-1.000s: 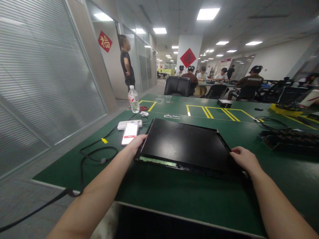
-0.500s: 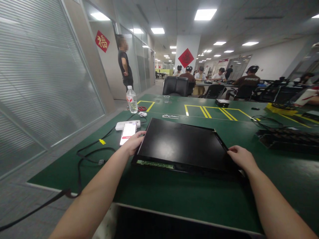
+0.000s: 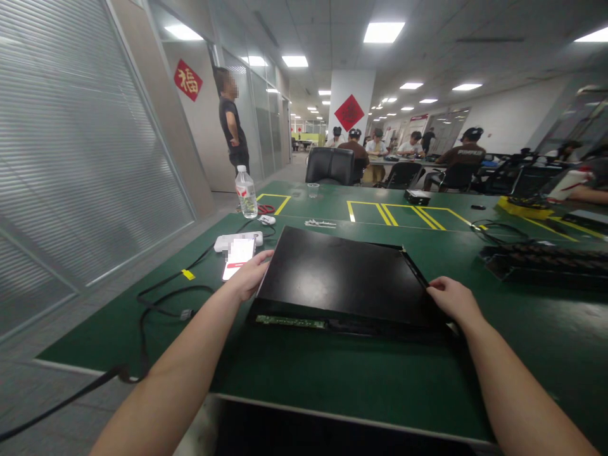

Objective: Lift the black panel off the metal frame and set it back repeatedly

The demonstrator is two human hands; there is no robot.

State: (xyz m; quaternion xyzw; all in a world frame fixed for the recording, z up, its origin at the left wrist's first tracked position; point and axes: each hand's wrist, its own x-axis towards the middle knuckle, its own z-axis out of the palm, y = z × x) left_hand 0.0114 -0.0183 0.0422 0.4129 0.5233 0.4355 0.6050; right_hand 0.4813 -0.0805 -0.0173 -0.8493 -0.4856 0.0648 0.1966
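A black LCD screen panel (image 3: 339, 269) lies in front of me on the green table, set over a dark frame. Along its near left side shows a narrow green circuit board (image 3: 291, 322). My left hand (image 3: 253, 273) grips the panel's left edge, its fingertips partly hidden by that edge. On the opposite side, my right hand (image 3: 453, 299) pinches the right edge between thumb and fingers. A phone (image 3: 238, 254) with a lit screen lies just beyond my left hand, beside a white power strip (image 3: 225, 242).
A water bottle (image 3: 246, 195), red-handled scissors (image 3: 266, 209) and calipers (image 3: 320, 223) lie or stand beyond the panel. A black cable (image 3: 164, 303) winds along the left. Dark stacked parts (image 3: 546, 263) sit at right. One person (image 3: 232, 123) stands at back left; others sit farther off.
The view has turned slightly right, so everything sits a little farther left. Both hands keep their hold. The gap between the panel's near edge and the circuit board looks slightly wider.
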